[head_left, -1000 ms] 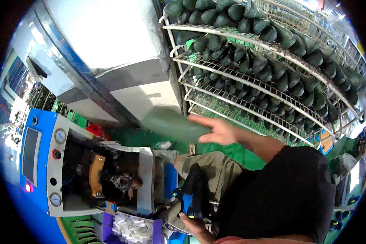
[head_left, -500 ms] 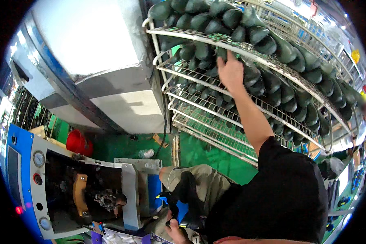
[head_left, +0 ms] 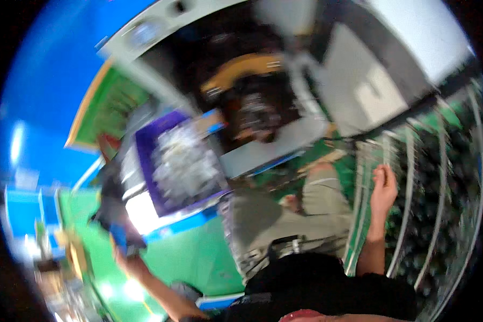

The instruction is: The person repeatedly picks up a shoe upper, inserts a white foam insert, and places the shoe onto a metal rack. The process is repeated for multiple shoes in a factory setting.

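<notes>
The person wears a black short-sleeved shirt (head_left: 327, 284) at six o'clock, khaki trousers (head_left: 290, 214) above it toward centre, with bare forearms; the picture is motion-blurred.

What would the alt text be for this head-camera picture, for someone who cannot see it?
Blurred fisheye view: the person's right hand rests raised by a wire rack of dark green items, the left hand holds something dark near a purple bin of pale pieces.
</notes>
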`<action>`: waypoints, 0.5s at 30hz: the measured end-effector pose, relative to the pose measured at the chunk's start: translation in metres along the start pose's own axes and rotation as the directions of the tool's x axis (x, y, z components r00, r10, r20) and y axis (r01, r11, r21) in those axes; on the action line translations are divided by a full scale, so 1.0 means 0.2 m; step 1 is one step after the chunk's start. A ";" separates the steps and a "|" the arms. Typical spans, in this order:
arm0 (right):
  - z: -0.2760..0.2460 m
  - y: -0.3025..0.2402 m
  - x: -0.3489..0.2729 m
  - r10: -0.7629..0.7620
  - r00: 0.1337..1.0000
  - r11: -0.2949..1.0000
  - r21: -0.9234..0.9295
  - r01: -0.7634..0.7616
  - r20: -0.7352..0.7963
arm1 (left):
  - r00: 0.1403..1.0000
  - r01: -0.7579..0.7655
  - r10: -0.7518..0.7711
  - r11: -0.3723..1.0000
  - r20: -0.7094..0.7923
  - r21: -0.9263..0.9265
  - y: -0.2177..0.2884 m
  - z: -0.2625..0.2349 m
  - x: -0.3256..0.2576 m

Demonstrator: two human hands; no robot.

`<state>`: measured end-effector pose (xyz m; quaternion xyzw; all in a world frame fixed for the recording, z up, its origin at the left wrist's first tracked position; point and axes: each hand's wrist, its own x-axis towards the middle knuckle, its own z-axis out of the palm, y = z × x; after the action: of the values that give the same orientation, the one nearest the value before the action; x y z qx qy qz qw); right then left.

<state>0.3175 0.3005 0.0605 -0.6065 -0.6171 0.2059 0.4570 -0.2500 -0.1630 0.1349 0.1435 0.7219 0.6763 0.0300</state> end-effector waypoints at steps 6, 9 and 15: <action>1.05 -0.82 -0.40 -0.696 0.645 0.710 0.440 0.550 0.316 | 0.998 0.066 -0.021 0.456 -0.063 0.888 -0.45 -0.58 0.17; 1.38 -0.79 -0.43 -0.710 0.627 0.704 0.307 0.640 0.322 | 0.997 -0.013 0.079 0.184 -0.002 0.983 -0.37 -0.30 0.23; 1.51 -0.80 -0.48 -0.832 0.466 0.533 0.203 0.821 0.302 | 0.969 -0.077 -0.139 0.613 0.203 0.786 -0.29 0.11 0.91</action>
<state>-0.0329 0.2719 0.0082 -0.1766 -0.9025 0.0766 0.3853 -0.4283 -0.0983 0.1038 0.2112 0.9382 0.2664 0.0639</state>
